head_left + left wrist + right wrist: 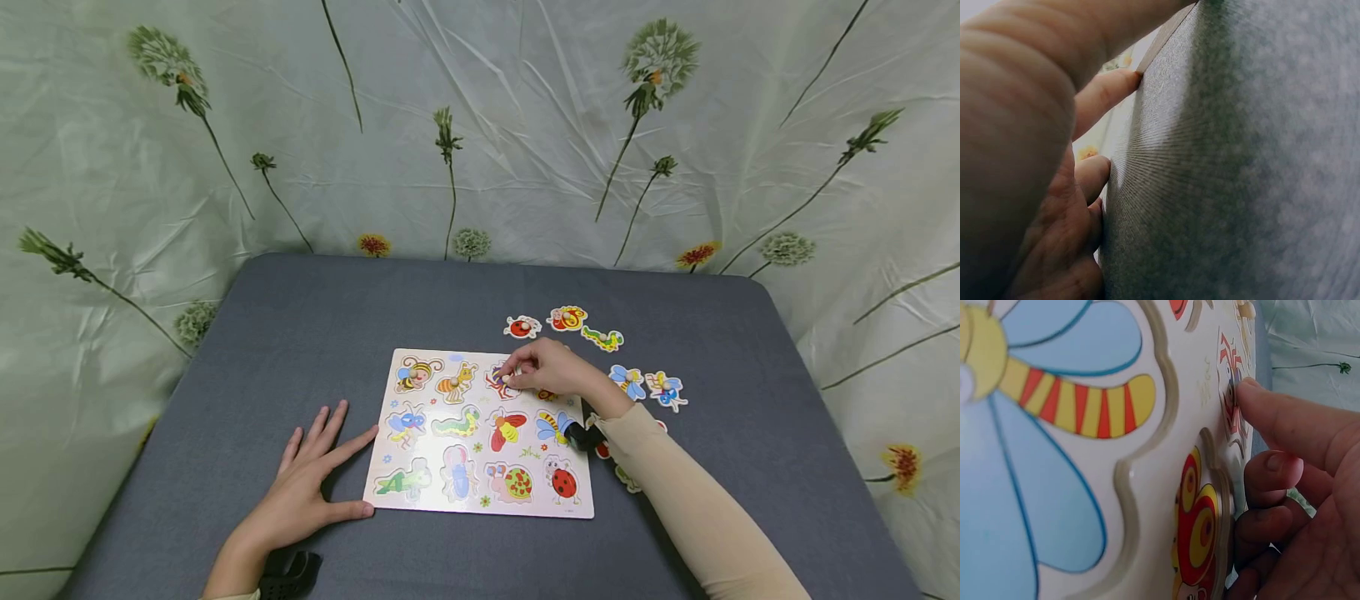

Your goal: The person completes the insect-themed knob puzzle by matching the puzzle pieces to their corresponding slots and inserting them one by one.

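A wooden insect puzzle board [480,454] lies flat on the table. My left hand [307,479] is spread beside it, with thumb and index fingertips against its left edge; in the left wrist view the index fingertip [1129,78] meets that edge. My right hand [551,367] reaches over the top row. Its thumb and finger pinch a red-legged spider puzzle piece [1230,387] at the third recess, where the piece lies close over the board. Left of it in that row sit a knobbed bee piece [414,375] and an orange striped insect piece [456,383].
Beyond the board lie a ladybug piece [522,327], a snail-like piece [567,318] and a caterpillar piece [603,338]. Right of it are a blue-winged piece [627,381], a blue insect piece [666,390] and others partly hidden under the right sleeve [675,483]. A floral curtain [525,167] hangs behind.
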Available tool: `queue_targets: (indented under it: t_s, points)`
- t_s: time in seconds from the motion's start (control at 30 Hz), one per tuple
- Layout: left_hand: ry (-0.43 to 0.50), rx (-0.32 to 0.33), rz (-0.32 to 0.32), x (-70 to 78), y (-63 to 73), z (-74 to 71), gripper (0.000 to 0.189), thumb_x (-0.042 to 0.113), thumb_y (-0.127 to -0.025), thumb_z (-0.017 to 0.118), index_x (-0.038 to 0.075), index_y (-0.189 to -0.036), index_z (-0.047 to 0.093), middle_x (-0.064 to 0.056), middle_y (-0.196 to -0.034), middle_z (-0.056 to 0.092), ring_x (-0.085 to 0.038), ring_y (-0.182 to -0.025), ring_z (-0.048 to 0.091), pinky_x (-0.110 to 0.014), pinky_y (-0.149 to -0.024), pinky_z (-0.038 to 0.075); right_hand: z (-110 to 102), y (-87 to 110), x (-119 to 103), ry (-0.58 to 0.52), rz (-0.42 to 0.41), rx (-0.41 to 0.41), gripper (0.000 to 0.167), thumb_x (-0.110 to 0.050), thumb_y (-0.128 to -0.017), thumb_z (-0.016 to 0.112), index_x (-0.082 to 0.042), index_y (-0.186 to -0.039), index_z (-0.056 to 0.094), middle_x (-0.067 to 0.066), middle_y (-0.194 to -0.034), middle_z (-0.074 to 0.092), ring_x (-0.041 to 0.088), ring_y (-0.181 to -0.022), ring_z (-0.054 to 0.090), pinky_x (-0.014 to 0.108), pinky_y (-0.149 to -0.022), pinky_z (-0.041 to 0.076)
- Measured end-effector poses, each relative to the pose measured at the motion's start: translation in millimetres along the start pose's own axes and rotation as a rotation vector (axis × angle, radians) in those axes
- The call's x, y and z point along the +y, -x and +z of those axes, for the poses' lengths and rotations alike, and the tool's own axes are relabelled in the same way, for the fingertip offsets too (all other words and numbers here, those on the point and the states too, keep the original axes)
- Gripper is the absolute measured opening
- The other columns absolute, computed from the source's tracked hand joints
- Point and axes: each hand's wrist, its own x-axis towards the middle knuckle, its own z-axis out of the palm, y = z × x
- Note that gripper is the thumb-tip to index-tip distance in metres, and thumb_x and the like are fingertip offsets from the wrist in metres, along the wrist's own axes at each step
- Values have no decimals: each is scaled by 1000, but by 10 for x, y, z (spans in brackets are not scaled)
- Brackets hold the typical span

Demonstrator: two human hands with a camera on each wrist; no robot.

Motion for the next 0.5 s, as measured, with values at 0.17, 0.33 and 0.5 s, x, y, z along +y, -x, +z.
queue_targets:
  t_s: [0.17, 0.33, 0.5]
  points:
    - [1, -6, -6, 7, -10, 6, 102, 67, -72, 90, 40, -162, 48, -14, -182, 10, -45, -169, -1, -73, -128, -8, -17, 11, 9, 2, 3, -7, 15, -15, -97, 80, -11, -111, 84, -6, -60, 43, 12, -55, 39, 22, -57, 35]
    - [2, -13, -10, 1, -15, 9, 103, 67, -73, 89, 40, -163, 48, -14, -182, 10, -45, -169, -1, -73, -128, -7, -40, 10, 10, -2, -18, -24, 15, -16, -98, 80, -9, -111, 84, -7, -60, 44, 11, -55, 39, 23, -56, 36]
    - [5, -10, -4, -5, -8, -2, 102, 65, -73, 90, 40, -163, 47, -14, -183, 9, -44, -169, -1, -74, -128, -8, -82, -1, -8, -28, -28, -64, 16, -16, -100, 77, -6, -111, 81, -7, -62, 47, 10, -55, 40, 24, -57, 37]
